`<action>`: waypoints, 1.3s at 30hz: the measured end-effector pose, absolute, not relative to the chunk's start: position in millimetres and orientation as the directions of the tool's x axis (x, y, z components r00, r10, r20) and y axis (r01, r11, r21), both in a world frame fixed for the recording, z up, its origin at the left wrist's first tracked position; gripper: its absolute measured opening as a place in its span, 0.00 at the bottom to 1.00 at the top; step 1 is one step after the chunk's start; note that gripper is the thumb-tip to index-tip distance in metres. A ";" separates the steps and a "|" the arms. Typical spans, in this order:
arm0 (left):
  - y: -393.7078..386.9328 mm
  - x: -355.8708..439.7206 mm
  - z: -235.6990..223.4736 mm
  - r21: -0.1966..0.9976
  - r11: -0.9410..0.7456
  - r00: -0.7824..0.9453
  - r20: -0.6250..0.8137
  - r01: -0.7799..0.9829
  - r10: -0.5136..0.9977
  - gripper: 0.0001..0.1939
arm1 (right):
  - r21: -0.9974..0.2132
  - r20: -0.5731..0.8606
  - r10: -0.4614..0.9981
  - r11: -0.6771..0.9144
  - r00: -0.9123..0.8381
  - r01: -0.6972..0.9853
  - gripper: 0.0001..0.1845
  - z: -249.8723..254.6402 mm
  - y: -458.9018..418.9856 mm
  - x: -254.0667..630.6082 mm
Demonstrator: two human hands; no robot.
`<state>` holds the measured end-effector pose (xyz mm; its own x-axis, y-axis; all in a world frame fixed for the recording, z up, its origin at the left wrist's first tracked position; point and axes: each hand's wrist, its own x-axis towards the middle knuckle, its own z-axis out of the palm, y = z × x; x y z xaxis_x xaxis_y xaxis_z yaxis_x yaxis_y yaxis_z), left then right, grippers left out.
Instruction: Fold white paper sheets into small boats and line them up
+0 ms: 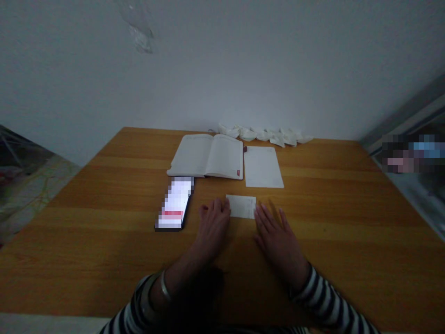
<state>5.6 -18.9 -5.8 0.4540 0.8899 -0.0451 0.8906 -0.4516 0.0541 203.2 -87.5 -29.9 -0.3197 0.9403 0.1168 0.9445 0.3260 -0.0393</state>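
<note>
Striped sleeves [323, 297] are reaching in from the bottom of the head view, dark and pale bands running around both forearms, and a metal bangle [165, 286] is circling the left wrist. The left hand [212, 228] is lying palm down on the tabletop [104, 241], its fingers close together and slightly curved but not clenched, and its fingertips [222, 206] are touching the left edge of a small white paper slip [241, 207]. The right hand [278, 239] is also lying palm down, released, with its fingers spread. Its fingertips [260, 214] are touching or just beside the slip's right edge; the view does not show which. Neither hand is grasping the slip, which is lying flat between them, just ahead of both palms.

Just left of the left hand, a phone [174, 204] is lying at a slant, its screen facing up and blurred out. Farther ahead of the left hand, an open notebook [194, 155] is lying with a red ribbon [238, 173] showing at its lower corner. Ahead of the right hand, a sheet of paper [263, 167] is lying just beside the notebook, beyond the slip. Past both, a row of crumpled white paper pieces [264, 135] is sitting along the far edge of the tabletop, against a wall [222, 69]. Well to the right of the right hand, a blurred patch is hiding whatever lies there.
</note>
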 end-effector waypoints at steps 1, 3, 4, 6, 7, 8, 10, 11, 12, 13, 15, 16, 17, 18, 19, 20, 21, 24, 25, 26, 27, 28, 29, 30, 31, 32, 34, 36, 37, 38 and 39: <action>-19.1 5.9 -4.9 0.057 -0.454 0.457 -0.039 0.889 0.889 0.23 | -0.031 0.128 0.942 0.317 -0.311 0.948 0.30 -29.5 -88.0 203.2; -19.3 6.4 -3.7 0.066 -0.457 0.459 -0.023 0.887 0.888 0.24 | -0.030 0.142 0.938 0.324 -0.317 0.945 0.30 -30.1 -85.9 197.0; -19.2 6.7 -3.6 0.070 -0.457 0.459 -0.013 0.887 0.888 0.24 | -0.038 0.141 0.935 0.334 -0.326 0.942 0.29 -31.3 -83.6 191.9; -18.8 7.8 -4.5 0.074 -0.453 0.454 0.006 0.888 0.891 0.23 | -0.062 0.136 0.930 0.352 -0.341 0.934 0.28 -34.8 -78.5 180.5; -18.7 8.7 -5.7 0.070 -0.450 0.450 0.016 0.890 0.893 0.23 | -0.072 0.134 0.929 0.357 -0.345 0.931 0.28 -36.6 -76.2 175.5; -18.9 9.8 -7.3 0.062 -0.454 0.453 0.028 0.889 0.891 0.23 | -0.080 0.137 0.928 0.359 -0.347 0.930 0.28 -38.1 -74.2 171.5; -20.8 12.6 -11.5 0.043 -0.502 0.499 0.057 0.864 0.865 0.22 | -0.080 0.145 0.923 0.369 -0.356 0.926 0.27 -39.5 -71.6 167.3; -22.8 14.0 -13.8 0.035 -0.551 0.548 0.075 0.833 0.833 0.22 | -0.072 0.149 0.917 0.383 -0.369 0.921 0.26 -39.4 -71.0 166.8; -25.4 15.3 -16.0 0.027 -0.613 0.609 0.089 0.790 0.788 0.21 | -0.060 0.152 0.910 0.398 -0.386 0.915 0.26 -39.0 -70.7 167.0; -28.8 16.4 -18.1 0.016 -0.660 0.655 0.104 0.751 0.748 0.22 | -0.047 0.154 0.902 0.414 -0.403 0.909 0.25 -38.5 -70.7 167.7; -36.8 17.3 -21.1 -0.051 -0.692 0.691 0.146 0.720 0.708 0.24 | -0.024 0.160 0.891 0.434 -0.425 0.901 0.25 -37.4 -71.5 169.2; -40.8 16.8 -22.0 -0.093 -0.700 0.704 0.161 0.708 0.691 0.25 | -0.017 0.163 0.891 0.432 -0.424 0.902 0.26 -37.1 -72.1 169.7; -44.6 15.6 -22.6 -0.133 -0.701 0.713 0.168 0.700 0.680 0.25 | -0.012 0.167 0.893 0.425 -0.417 0.905 0.26 -37.0 -72.7 169.9; -47.8 13.6 -22.8 -0.168 -0.699 0.719 0.170 0.695 0.674 0.24 | -0.010 0.171 0.896 0.418 -0.411 0.908 0.26 -37.2 -73.2 169.9; -50.3 10.9 -22.8 -0.197 -0.691 0.718 0.166 0.696 0.676 0.24 | -0.009 0.172 0.898 0.413 -0.405 0.911 0.26 -37.5 -73.7 169.8; -52.0 7.5 -22.6 -0.218 -0.676 0.709 0.159 0.704 0.687 0.23 | -0.010 0.173 0.900 0.408 -0.400 0.913 0.26 -37.8 -74.0 169.6; -53.1 3.4 -22.2 -0.231 -0.657 0.693 0.152 0.718 0.705 0.23 | -0.012 0.175 0.901 0.405 -0.397 0.914 0.26 -38.1 -74.3 169.4; -52.6 -10.0 -19.0 -0.227 -0.613 0.648 0.134 0.757 0.750 0.24 | -0.019 0.175 0.905 0.397 -0.388 0.918 0.26 -38.3 -74.5 169.5; -51.5 -14.0 -17.5 -0.217 -0.604 0.635 0.125 0.767 0.762 0.25 | -0.021 0.175 0.905 0.397 -0.387 0.918 0.26 -38.0 -74.5 169.8; -50.2 -17.1 -15.8 -0.205 -0.595 0.623 0.116 0.777 0.774 0.26 | -0.023 0.175 0.906 0.396 -0.386 0.918 0.26 -37.8 -74.4 170.1; -48.7 -19.1 -14.3 -0.193 -0.580 0.604 0.107 0.792 0.789 0.26 | -0.025 0.173 0.905 0.398 -0.388 0.917 0.26 -37.6 -74.2 170.4; -46.9 -19.8 -13.0 -0.184 -0.555 0.577 0.102 0.812 0.810 0.27 | -0.027 0.171 0.904 0.401 -0.391 0.916 0.25 -37.6 -73.9 170.6; -45.2 -19.0 -12.3 -0.173 -0.530 0.550 0.103 0.830 0.828 0.27 | -0.027 0.170 0.903 0.405 -0.395 0.914 0.25 -37.8 -73.7 170.6; -43.5 -16.9 -12.2 -0.159 -0.525 0.543 0.104 0.836 0.834 0.27 | -0.025 0.169 0.901 0.409 -0.400 0.912 0.25 -38.2 -73.4 170.4; -41.9 -13.4 -12.8 -0.140 -0.543 0.558 0.100 0.828 0.824 0.28 | -0.021 0.171 0.899 0.412 -0.403 0.911 0.25 -38.7 -73.2 169.7; -40.5 -9.1 -13.9 -0.120 -0.576 0.586 0.089 0.809 0.805 0.28 | -0.016 0.173 0.897 0.415 -0.406 0.910 0.25 -39.1 -73.0 168.7; -38.7 0.4 -16.9 -0.083 -0.651 0.655 0.042 0.755 0.754 0.28 | -0.006 0.179 0.896 0.415 -0.408 0.910 0.25 -39.3 -72.8 166.0; -37.8 7.8 -19.4 -0.074 -0.667 0.669 0.002 0.742 0.744 0.28 | -0.001 0.181 0.896 0.412 -0.405 0.911 0.25 -37.8 -73.5 164.0; -37.5 9.6 -19.9 -0.082 -0.658 0.660 -0.002 0.749 0.751 0.27 | -0.004 0.179 0.898 0.409 -0.401 0.913 0.25 -36.4 -74.4 163.9; -37.1 10.1 -20.1 -0.095 -0.650 0.653 0.002 0.754 0.758 0.27 | -0.010 0.176 0.903 0.400 -0.392 0.917 0.25 -34.7 -75.7 164.8; -36.7 9.2 -19.8 -0.109 -0.643 0.648 0.010 0.758 0.762 0.27 | -0.019 0.174 0.911 0.383 -0.374 0.924 0.25 -33.0 -77.6 166.9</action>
<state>9.2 -36.7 -19.8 0.6479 0.7616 0.0101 0.7578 -0.6433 -0.1091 166.9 -77.6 -33.0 -0.3739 0.9110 0.1738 0.9237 0.3827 -0.0188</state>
